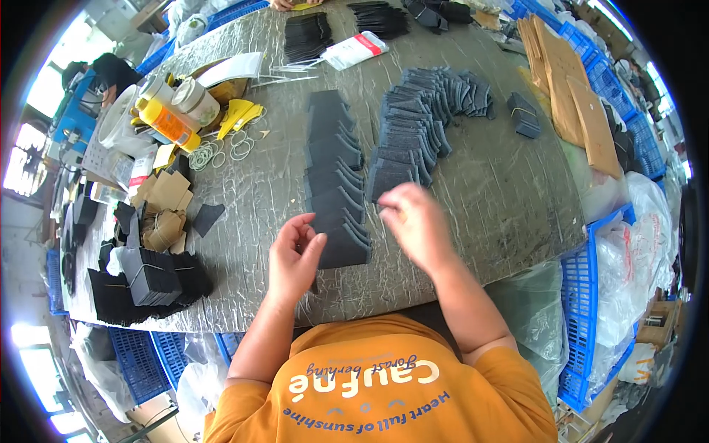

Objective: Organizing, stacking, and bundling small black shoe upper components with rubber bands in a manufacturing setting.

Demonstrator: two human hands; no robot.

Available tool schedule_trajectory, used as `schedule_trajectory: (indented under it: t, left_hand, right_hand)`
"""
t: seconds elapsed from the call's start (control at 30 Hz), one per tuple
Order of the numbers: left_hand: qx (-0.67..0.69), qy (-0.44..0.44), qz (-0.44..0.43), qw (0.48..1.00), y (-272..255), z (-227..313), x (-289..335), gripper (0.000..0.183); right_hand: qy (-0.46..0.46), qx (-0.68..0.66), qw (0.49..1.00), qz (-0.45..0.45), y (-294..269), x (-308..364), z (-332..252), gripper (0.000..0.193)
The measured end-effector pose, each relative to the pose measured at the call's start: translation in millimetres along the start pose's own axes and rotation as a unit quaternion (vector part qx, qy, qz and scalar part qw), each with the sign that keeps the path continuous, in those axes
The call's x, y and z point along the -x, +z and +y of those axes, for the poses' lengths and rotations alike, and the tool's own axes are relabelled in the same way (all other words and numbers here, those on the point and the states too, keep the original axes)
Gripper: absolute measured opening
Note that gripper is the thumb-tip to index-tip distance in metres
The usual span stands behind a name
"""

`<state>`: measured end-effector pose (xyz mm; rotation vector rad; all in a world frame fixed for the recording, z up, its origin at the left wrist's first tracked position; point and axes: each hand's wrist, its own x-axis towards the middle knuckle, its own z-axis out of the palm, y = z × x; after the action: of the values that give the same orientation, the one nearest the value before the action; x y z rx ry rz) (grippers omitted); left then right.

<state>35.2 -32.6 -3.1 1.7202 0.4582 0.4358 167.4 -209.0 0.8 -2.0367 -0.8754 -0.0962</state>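
Note:
Dark grey-blue flat pieces, like fabric, overlap in a straight row (336, 173) running away from me. My left hand (293, 258) is at that row's near left edge, fingers curled. A small dark bit shows below its palm; what the hand holds is hidden. To the right, a curved row of similar pieces (410, 125) fans toward the far right. At this row's near end is my right hand (416, 225), slightly blurred, thumb and fingertips pinched together beside the nearest piece's corner. Whatever lies between those fingertips is too small to make out.
Banded dark stacks (153, 277) and brown card scraps (170, 199) lie left. Behind them stand a yellow bottle (166, 122) and tubs. A small banded bundle (523, 114) and brown paper packets (591, 118) lie right. A blue crate (580, 317) flanks the table. Another person's hands (284, 4) show beyond.

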Motion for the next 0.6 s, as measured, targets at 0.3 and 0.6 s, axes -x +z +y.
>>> schedule_trajectory:
  t: [0.3,0.6]
  left_hand:
    - [-0.077,0.024,-0.058,0.995,16,18,12,0.028]
    - [0.054,0.116,-0.209,0.97,-3,15,5,0.01]
  right_hand:
    - [0.111,-0.376,0.891,-0.227,38,44,-42,0.009]
    - [0.336,-0.602,0.699,-0.191,40,56,-26,0.024]
